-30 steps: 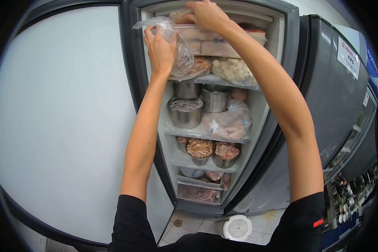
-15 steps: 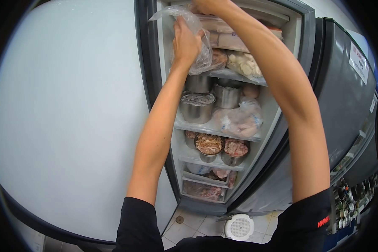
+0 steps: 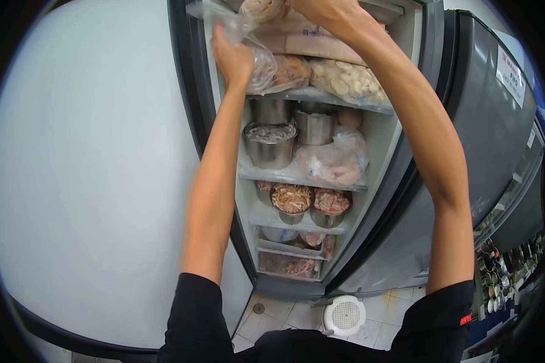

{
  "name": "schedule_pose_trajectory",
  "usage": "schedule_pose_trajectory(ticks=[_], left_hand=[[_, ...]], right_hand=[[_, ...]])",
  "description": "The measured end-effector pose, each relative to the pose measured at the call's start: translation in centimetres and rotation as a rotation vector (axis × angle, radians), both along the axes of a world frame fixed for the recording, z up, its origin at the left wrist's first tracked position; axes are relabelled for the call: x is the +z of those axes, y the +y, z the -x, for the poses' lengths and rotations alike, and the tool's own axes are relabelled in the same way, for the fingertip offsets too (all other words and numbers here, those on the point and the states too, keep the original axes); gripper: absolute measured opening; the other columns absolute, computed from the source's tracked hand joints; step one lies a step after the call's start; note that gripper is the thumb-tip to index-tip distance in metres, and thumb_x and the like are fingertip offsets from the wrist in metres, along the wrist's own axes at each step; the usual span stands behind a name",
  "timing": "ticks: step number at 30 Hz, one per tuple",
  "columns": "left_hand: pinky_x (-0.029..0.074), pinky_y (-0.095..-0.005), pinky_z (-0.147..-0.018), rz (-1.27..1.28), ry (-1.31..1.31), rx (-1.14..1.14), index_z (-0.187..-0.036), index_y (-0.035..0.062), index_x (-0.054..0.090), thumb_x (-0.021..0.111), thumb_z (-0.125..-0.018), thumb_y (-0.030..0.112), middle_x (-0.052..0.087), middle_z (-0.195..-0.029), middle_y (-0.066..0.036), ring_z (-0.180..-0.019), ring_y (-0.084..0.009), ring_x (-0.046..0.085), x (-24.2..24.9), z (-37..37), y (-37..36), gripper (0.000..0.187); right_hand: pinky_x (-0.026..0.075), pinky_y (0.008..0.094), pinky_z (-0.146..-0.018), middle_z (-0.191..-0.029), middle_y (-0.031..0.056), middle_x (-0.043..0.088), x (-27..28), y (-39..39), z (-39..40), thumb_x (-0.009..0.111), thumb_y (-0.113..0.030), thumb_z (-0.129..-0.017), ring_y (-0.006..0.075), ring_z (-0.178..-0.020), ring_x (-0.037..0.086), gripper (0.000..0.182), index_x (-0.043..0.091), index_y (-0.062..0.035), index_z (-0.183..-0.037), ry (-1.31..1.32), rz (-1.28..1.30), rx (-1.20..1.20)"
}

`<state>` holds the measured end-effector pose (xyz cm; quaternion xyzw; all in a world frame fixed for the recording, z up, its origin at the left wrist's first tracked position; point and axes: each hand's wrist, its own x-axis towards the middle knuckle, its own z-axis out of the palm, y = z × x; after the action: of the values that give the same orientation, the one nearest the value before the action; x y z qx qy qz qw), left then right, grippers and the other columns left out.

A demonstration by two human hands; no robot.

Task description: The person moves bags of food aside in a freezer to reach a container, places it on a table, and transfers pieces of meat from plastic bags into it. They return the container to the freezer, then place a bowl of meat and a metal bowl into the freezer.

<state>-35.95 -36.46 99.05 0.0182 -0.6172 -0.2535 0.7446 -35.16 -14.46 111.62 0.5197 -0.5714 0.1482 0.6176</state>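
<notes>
My left hand [image 3: 231,59] is up at the top left of the open fridge, its fingers closed on a clear plastic bag [image 3: 261,68]. The bag's loose upper edge is smeared by motion. My right hand [image 3: 322,9] is at the top edge of the view, its fingertips cut off or hidden. Right beside it, at the bag's upper part, is a round pale item [image 3: 261,8] whose kind I cannot make out. Behind the hands lie pale wrapped packs [image 3: 324,47], a bag of orange-brown food [image 3: 292,72] and a bag of white pieces [image 3: 348,78].
Lower shelves hold steel pots [image 3: 269,147], a bag of pale meat [image 3: 336,163], containers of cut food [image 3: 292,199] and a clear bin [image 3: 289,266]. The wide fridge door [image 3: 91,169] stands at left, a grey fridge [image 3: 496,127] at right. A white stool [image 3: 345,316] stands below.
My left hand has shifted left and slightly up with the plastic bag. The round pale item has come into sight beside my right hand. The view has shifted a little.
</notes>
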Motion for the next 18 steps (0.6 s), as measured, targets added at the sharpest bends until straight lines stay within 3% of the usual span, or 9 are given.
schedule_pose_trajectory(ticks=[2,4,6,8,9,11,14,16,18], left_hand=[[0.045,-0.0452,-0.101,-0.207,0.191,-0.365,-0.143,-0.0007,0.037,0.058,-0.092,0.005,0.054,-0.128,-0.022,-0.122,-0.0373,0.054,-2.4,-3.9,3.8,0.056],[0.052,-0.0488,-0.092,-0.31,0.266,-1.133,-0.137,0.0038,0.044,0.057,-0.097,0.037,0.059,-0.12,-0.019,-0.114,-0.0364,0.06,-6.2,-6.2,8.0,0.054],[0.05,-0.0519,-0.096,-0.388,0.041,-1.587,-0.138,0.0052,0.044,0.051,-0.097,0.054,0.056,-0.127,-0.022,-0.118,-0.0418,0.056,-8.5,-11.4,12.9,0.064],[0.048,-0.0523,-0.102,-0.507,0.13,-2.009,-0.14,0.0061,0.042,0.048,-0.096,0.059,0.05,-0.136,-0.023,-0.125,-0.0473,0.049,-12.0,-13.8,15.0,0.069],[0.044,-0.0526,-0.107,-0.467,0.166,-2.082,-0.144,0.0048,0.038,0.05,-0.098,0.052,0.045,-0.142,-0.023,-0.132,-0.0436,0.045,-14.0,-15.0,15.0,0.067],[0.044,-0.0532,-0.107,-0.546,0.306,-1.859,-0.145,0.0036,0.036,0.051,-0.099,0.047,0.045,-0.142,-0.024,-0.133,-0.0404,0.044,-17.8,-16.2,15.7,0.065],[0.048,-0.0517,-0.104,-0.533,0.364,-1.747,-0.146,0.0021,0.034,0.051,-0.1,0.037,0.046,-0.141,-0.023,-0.131,-0.0353,0.048,-25.8,-17.3,15.6,0.06],[0.047,-0.0508,-0.104,-0.653,0.149,-1.546,-0.145,0.0029,0.036,0.047,-0.101,0.037,0.049,-0.14,-0.019,-0.127,-0.0311,0.052,-30.6,-19.5,15.3,0.057],[0.046,-0.0484,-0.105,-0.943,-0.005,-1.456,-0.143,0.0037,0.041,0.042,-0.101,0.039,0.052,-0.136,-0.015,-0.123,-0.0278,0.054,-35.1,-21.7,15.6,0.055]], right_hand=[[0.056,0.0441,-0.07,-0.088,0.0248,0.068,-2.3,1.7,-1.2,0.065,-0.007,-0.08,0.0407,-0.085,0.069,0.014,0.07,0.0036,-0.087,0.017,0.078,0.099],[0.056,0.0384,-0.077,-0.105,0.0245,0.068,-6.1,3.6,-2.3,0.066,-0.015,-0.083,0.0396,-0.097,0.067,0.022,0.069,0.0022,-0.097,0.046,0.148,0.229],[0.054,0.0396,-0.077,-0.106,0.0185,0.068,-12.1,4.5,-2.9,0.068,-0.013,-0.089,0.0341,-0.092,0.068,0.022,0.067,-0.0048,-0.109,-0.05,0.113,0.236],[0.057,0.0367,-0.06,-0.101,0.0105,0.069,-17.9,4.6,-2.9,0.07,-0.007,-0.083,0.0285,-0.077,0.07,0.026,0.066,-0.0072,-0.109,0.023,0.146,0.4],[0.058,0.0365,-0.064,-0.106,0.0093,0.067,-20.5,5.1,-3.0,0.07,-0.004,-0.081,0.0278,-0.08,0.07,0.026,0.067,-0.0064,-0.107,-0.05,0.1,0.437],[0.058,0.0359,-0.074,-0.113,0.0094,0.066,-25.3,6.1,-3.3,0.07,0.002,-0.079,0.0278,-0.089,0.069,0.028,0.068,-0.0052,-0.106,-0.228,0.012,0.528],[0.052,0.0371,-0.095,-0.121,0.014,0.063,-31.9,7.9,-5.2,0.07,0.003,-0.077,0.0305,-0.112,0.062,0.034,0.068,-0.0045,-0.11,-0.629,-0.113,0.658],[0.041,0.0425,-0.107,-0.138,0.0171,0.05,-37.4,9.3,-5.9,0.073,-0.011,-0.08,0.0328,-0.132,0.048,0.049,0.059,-0.0053,-0.126,-0.932,-0.173,0.705],[0.037,0.0444,-0.11,-0.148,0.0165,0.039,-43.4,10.2,-6.7,0.07,-0.024,-0.088,0.0308,-0.137,0.041,0.063,0.043,-0.0069,-0.142,-1.364,-0.104,0.933]])
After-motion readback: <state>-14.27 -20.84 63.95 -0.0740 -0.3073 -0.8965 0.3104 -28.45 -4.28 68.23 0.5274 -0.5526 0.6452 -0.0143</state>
